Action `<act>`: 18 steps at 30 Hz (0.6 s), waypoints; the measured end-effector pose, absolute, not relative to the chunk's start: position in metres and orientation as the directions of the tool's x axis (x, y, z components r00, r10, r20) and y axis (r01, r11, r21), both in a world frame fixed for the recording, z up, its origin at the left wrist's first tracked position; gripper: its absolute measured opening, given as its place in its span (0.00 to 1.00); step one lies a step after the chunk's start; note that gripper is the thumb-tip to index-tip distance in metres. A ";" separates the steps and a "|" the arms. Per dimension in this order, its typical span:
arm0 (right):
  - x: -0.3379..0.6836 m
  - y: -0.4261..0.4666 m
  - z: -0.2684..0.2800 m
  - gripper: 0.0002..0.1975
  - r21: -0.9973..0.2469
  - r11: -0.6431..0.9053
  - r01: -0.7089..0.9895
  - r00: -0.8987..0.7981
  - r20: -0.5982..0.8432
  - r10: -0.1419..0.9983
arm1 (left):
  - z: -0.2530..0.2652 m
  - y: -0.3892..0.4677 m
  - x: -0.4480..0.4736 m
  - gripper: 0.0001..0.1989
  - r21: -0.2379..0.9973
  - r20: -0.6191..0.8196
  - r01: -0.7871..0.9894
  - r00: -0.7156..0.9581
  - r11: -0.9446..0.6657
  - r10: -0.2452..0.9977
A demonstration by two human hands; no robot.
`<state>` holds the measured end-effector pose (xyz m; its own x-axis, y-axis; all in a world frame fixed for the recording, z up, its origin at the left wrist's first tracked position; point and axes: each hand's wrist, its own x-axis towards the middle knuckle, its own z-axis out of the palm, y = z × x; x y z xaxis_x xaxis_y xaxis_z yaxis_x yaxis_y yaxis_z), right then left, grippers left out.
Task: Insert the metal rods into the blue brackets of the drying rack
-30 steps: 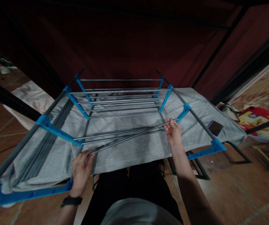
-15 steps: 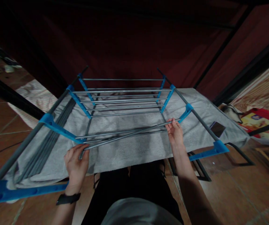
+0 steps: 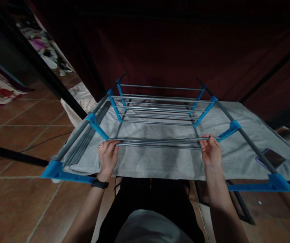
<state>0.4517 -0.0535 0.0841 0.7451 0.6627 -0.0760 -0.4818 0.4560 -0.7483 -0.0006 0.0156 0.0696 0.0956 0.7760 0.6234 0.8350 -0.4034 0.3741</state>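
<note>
Left hand (image 3: 108, 157), right hand (image 3: 212, 152): fingers pinching slender metal tube (image 3: 160, 141) near either end, above plush grey blanket (image 3: 155, 165); blue plastic brackets (image 3: 99, 128) alongside.

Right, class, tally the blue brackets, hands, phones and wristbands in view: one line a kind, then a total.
Blue brackets: 8
Hands: 2 (left hand, right hand)
Phone: 1
Dark wristband: 1
Total: 12
</note>
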 end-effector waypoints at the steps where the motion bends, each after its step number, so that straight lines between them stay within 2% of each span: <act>1: 0.452 -0.054 0.084 0.14 -0.748 0.459 -0.479 0.746 -0.071 0.662 | 0.071 0.015 0.000 0.15 0.369 0.625 0.837 0.099 -0.405 0.774; 11: 0.453 -0.054 0.085 0.13 -0.761 0.463 -0.455 0.754 -0.053 0.654 | 0.080 0.020 0.005 0.15 0.336 0.642 0.832 0.141 -0.441 0.754; 18: 0.452 -0.052 0.086 0.12 -0.766 0.461 -0.449 0.762 -0.059 0.645 | 0.087 0.029 0.011 0.18 0.318 0.620 0.827 0.188 -0.463 0.762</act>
<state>0.4523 -0.0525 0.0860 0.7618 0.6451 -0.0589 -0.4492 0.4606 -0.7655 0.0106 0.0293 0.0871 0.1878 0.7616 0.6202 0.8274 -0.4629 0.3180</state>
